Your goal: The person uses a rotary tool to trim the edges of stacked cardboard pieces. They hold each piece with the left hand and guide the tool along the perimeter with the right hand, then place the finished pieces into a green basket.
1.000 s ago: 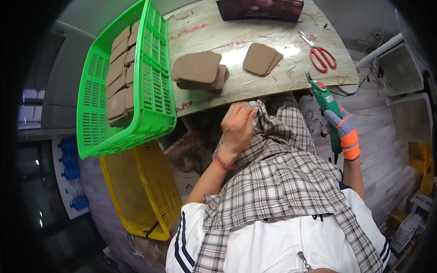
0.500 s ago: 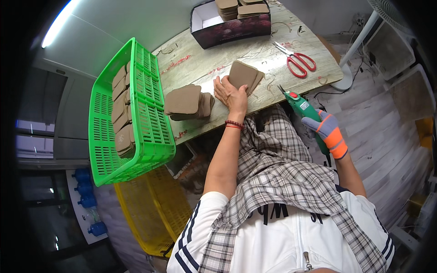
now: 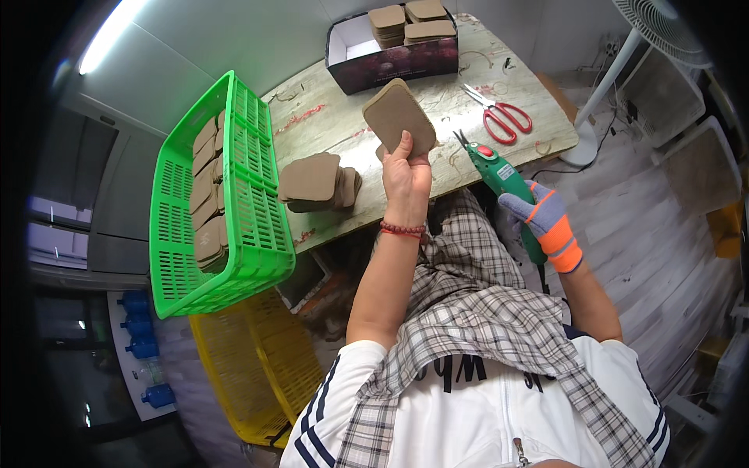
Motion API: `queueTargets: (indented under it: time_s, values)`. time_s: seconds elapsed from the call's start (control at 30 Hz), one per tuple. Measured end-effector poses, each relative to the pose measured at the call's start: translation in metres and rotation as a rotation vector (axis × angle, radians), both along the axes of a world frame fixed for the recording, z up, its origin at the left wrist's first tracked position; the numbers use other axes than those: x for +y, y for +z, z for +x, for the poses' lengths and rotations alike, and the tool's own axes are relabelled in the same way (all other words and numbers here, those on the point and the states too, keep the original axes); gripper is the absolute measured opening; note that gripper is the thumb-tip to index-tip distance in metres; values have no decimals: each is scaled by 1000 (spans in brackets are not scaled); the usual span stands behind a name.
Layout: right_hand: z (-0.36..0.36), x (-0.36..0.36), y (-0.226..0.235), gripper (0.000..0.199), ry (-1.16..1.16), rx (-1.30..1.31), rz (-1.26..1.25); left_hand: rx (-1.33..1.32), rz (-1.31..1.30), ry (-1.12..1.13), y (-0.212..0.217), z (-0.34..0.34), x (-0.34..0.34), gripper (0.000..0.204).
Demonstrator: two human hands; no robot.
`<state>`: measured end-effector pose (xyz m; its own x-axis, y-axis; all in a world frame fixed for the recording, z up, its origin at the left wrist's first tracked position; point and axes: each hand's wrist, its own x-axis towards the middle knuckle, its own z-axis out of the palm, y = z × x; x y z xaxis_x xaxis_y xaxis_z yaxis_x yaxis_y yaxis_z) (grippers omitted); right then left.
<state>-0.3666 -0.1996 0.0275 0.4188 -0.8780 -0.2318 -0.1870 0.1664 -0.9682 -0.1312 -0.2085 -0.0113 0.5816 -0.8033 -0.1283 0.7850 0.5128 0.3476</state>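
Observation:
My left hand grips a brown fabric pad with rounded corners, thumb across its lower edge, raised over the table's near edge. Part of another brown piece shows behind it. In my right hand, gloved in grey and orange, is a green electric cutter with a red button. Its pointed blades aim at the pad, a short distance apart from it. To the left of my left hand, a stack of brown pads rests on the table.
Red-handled scissors lie right on the table, among thread scraps. A dark box of pads stands at the back. At left is a green basket of pads, above a yellow basket. A white fan stands far right.
My left hand has closed on the brown pad and lifted it off the table, turning it upright. The cutter in my right hand has shifted slightly left, nearer the pad.

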Motion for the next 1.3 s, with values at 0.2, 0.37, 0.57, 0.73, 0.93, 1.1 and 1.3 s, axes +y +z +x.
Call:
queueTargets:
  time_s: [0.2,0.37,0.57,0.73,0.93,1.1,1.3]
  values:
    - [6,1,10,28,29,-28,26,120,-48,-19,13,-12,-5,39]
    - [8,2,8,27,42,15,-23,78,-47,-42,3,-18,-6,39]
    - [10,4,15,26,-18,-56,35,46,-13,-90,-3,-38,3,39]
    - [7,-4,15,26,-34,-53,3,4,-13,-179,-19,-51,13,35]
    - [-1,-11,27,27,-38,-7,-24,-160,55,-259,-25,-53,25,34]
    - [-23,-16,35,26,82,83,-82,-427,93,-300,-19,-19,34,30]
    - [-39,-14,39,33,199,121,-31,-675,190,-503,-6,20,45,30]
